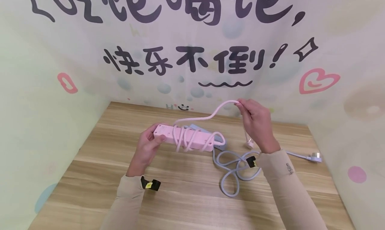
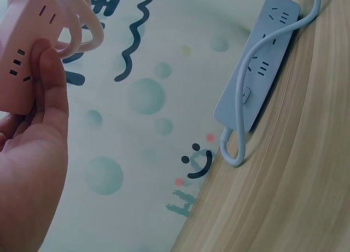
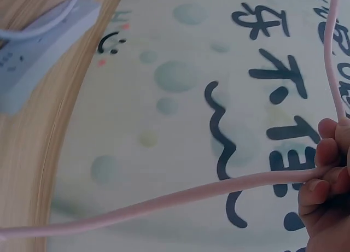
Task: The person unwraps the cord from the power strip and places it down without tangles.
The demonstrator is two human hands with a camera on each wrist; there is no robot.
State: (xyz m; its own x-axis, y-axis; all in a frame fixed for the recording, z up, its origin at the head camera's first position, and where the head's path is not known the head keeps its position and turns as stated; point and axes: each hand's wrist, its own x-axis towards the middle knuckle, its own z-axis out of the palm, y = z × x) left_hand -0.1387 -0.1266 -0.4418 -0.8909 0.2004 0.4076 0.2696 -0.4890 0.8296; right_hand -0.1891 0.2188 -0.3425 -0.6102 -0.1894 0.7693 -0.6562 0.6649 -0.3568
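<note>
Two beige sleeves (image 1: 291, 186) come nearest the head camera, each with a black wrist device (image 1: 151, 185) at its cuff. The left hand (image 1: 145, 146) has its grip closed round one end of a pink power strip (image 1: 199, 142), raised over the tabletop (image 1: 174, 200). The right hand (image 1: 255, 124) pinches a pink cord (image 1: 207, 117), whose other part wraps the strip in several turns; a pink plug (image 1: 249, 143) shows below that hand. Behind the pink strip, toward the tabletop's back edge, lies a blue power strip (image 1: 222, 145); its blue cord (image 1: 222, 185) loops forward, and its blue plug (image 1: 315, 157) sits near the right edge. A pale wall (image 1: 168, 96) with black lettering rises past the back edge. Counted: two strips, two cords, two plugs.

From the left wrist, the left hand's fingers press the slotted face of the pink strip, and the blue strip rests by the back edge, its cord crossing its face.

From the right wrist, fingertips hold the pink cord firmly, with one length leading away on either side of the grip.
</note>
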